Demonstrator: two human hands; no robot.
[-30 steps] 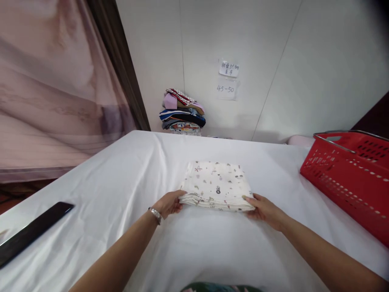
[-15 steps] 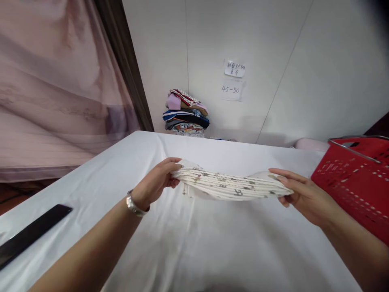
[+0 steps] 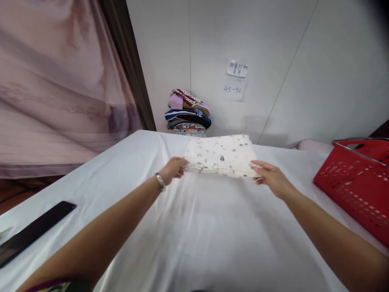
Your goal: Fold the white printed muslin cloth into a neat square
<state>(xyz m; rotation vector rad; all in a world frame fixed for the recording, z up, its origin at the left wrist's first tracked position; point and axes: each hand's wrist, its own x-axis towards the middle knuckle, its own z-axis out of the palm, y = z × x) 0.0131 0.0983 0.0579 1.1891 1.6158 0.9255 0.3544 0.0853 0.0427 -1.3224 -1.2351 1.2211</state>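
Note:
A folded white cloth with small dark and brownish printed motifs spans the gap between my two hands, near the far edge of the white-covered table. My left hand, with a silver bracelet at the wrist, pinches the cloth's near left corner. At the near right corner my right hand grips it between thumb and fingers. Several folded layers show along the near edge, and the broad top face is visible. Whether its underside touches the table I cannot tell.
A stack of folded fabrics stands behind the table against the wall. To the right is a red plastic basket with a metal handle. A flat black object lies at the left, and a pink curtain hangs beyond it.
Both hands have moved away from me with the cloth, toward the table's far edge. Its pleated edge faced me before; now its flat top face shows.

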